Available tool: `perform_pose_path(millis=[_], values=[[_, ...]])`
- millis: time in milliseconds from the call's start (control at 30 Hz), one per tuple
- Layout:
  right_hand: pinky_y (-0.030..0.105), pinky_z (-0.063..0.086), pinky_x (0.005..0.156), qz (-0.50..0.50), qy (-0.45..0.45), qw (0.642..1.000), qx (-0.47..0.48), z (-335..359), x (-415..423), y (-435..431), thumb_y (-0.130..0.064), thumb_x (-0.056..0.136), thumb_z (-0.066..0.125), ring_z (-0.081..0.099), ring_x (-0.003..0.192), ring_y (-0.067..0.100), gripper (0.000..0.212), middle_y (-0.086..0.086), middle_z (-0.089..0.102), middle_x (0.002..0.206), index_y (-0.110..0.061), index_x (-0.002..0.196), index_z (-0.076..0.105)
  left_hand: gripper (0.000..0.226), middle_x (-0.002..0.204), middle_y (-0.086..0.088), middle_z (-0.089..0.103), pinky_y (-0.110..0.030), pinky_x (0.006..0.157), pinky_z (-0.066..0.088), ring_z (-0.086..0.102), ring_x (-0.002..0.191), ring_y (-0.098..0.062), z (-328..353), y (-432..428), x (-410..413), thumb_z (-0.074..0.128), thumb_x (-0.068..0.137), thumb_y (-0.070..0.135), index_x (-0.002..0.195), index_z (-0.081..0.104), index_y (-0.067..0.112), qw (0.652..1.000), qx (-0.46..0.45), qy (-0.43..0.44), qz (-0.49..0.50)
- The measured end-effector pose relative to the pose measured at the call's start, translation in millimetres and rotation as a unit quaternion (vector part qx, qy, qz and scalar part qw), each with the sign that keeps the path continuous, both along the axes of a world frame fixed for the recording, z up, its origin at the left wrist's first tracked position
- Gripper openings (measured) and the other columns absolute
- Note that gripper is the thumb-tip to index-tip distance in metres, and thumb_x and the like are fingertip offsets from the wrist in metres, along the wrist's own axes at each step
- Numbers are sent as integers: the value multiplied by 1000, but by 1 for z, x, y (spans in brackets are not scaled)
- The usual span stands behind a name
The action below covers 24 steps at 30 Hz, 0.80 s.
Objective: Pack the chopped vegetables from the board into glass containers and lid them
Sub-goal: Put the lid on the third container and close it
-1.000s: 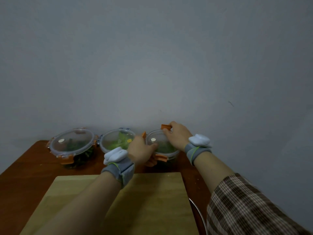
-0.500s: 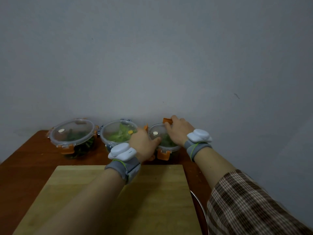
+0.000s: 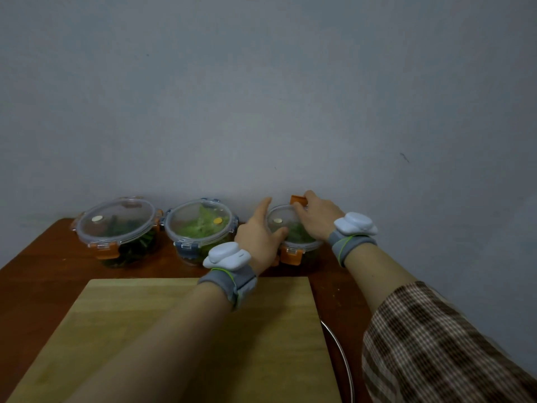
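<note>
Three lidded glass containers stand in a row along the far edge of the table point(image 3: 37, 280), against the wall point(image 3: 261, 97). The small container point(image 3: 309, 249) is the rightmost, just beyond the far right corner of the board point(image 3: 130, 315), with chopped greens showing through its lid point(image 3: 277, 221). The left hand point(image 3: 257, 239) lies against its left side, fingers straight and apart, the forefinger pointing up toward the wall and the thumb resting on the lid's near rim. The right hand point(image 3: 316, 218) reaches over the lid from the right, its fingertips bent onto the far clip point(image 3: 297, 199), which stands up; the front clip point(image 3: 290, 255) is folded down. The middle container point(image 3: 200, 228), with blue-grey clips, holds pale green pieces; the large container point(image 3: 116, 228), with orange clips, holds dark greens at the far left. Both wrists wear grey wristbands point(image 3: 229, 282) with white units. A plaid sleeve point(image 3: 436, 344) covers the right forearm, and a metal rim point(image 3: 340, 353) shows at the board's right edge.
</note>
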State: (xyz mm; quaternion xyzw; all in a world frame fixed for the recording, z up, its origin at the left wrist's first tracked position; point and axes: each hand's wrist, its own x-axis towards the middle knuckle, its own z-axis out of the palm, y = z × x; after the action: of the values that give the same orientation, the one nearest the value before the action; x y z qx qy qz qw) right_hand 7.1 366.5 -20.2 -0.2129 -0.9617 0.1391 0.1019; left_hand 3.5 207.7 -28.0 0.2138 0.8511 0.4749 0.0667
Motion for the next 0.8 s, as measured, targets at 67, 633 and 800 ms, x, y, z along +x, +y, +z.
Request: perform_pose_path(millis=[67,633,800], values=[[34,39,69,-9,1,1000,7,0,1,6,-42,98,34,59,95,39,38,21,62,109,-11,118,45,55,110,-3,61,-40,53,60,70,67,-30,-2,6,0,60,90,28,140,39,34,1000,15,-20,-13],[36,40,77,9,40,997,-69,-7,-10,11,-34,97,39,57,102,37,31,19,61,107,-8,112,47,38,100,-13,68,-25,48,58,66,57,-16,-7,8,-10,62,90,24,127,55,21,992,73,-93,-45],[33,34,74,13,48,992,-120,-4,-8,12,-35,97,43,55,102,35,29,12,55,95,-9,109,49,53,106,-13,67,-28,49,59,65,54,-16,-6,9,-11,62,90,23,139,42,21,992,66,-93,-46]])
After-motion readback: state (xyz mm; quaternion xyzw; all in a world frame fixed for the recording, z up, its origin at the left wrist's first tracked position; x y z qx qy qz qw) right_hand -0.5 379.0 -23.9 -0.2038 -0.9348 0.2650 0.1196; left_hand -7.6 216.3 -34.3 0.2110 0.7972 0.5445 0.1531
